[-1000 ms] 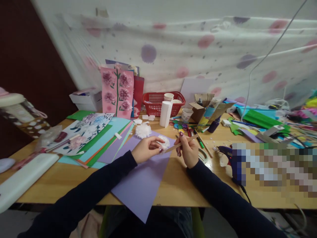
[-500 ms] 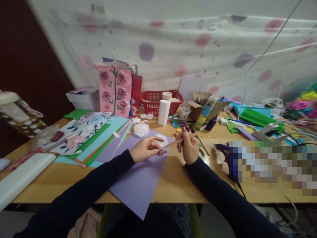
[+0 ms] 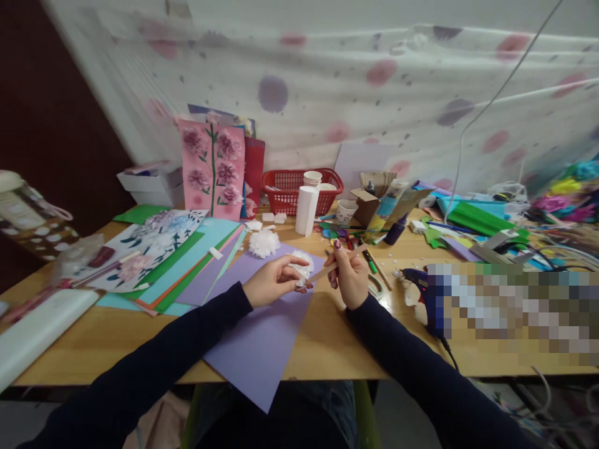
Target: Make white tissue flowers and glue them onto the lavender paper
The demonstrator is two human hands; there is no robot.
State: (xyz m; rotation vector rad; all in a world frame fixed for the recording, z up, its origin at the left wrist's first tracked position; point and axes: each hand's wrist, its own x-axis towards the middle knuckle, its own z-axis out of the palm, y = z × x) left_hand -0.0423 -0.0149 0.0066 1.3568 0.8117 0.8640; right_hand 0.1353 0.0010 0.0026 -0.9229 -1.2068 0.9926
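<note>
White flower (image 3: 305,260): centre of frame, over the top end of the purple sheet (image 3: 262,349), partly covered by fingers; we see ruffled petals past the fingertips.
Left hand (image 3: 274,279): just left of centre, palm side down; we read thumb and fingertips as pinched on the white flower.
Right hand (image 3: 350,273): right of centre, thumb on top, clamped on the pale flat stick.
Pale flat stick (image 3: 322,272): slants from upper right to lower left, low end at the white flower; we can't tell if they touch.
Second white flower (image 3: 264,243): up and left of the left hand, at the purple sheet's upper edge.
White roll (image 3: 306,211): upright, mid-frame, in front of the red basket (image 3: 279,201).
Paper cup (image 3: 346,211): right of the white roll.
Green marker (image 3: 369,260): just beyond the right hand; scissors (image 3: 375,288) at its right, partly hidden from us.
Glue gun (image 3: 415,275): right side of frame, on the worktop (image 3: 332,349).
Pink flower panel (image 3: 206,167): upright, upper left of centre.
Coloured sheets (image 3: 189,274): overlapping pile, left of the left hand.
Sleeves (image 3: 173,343): dark, we see both entering from the lower corners.
</note>
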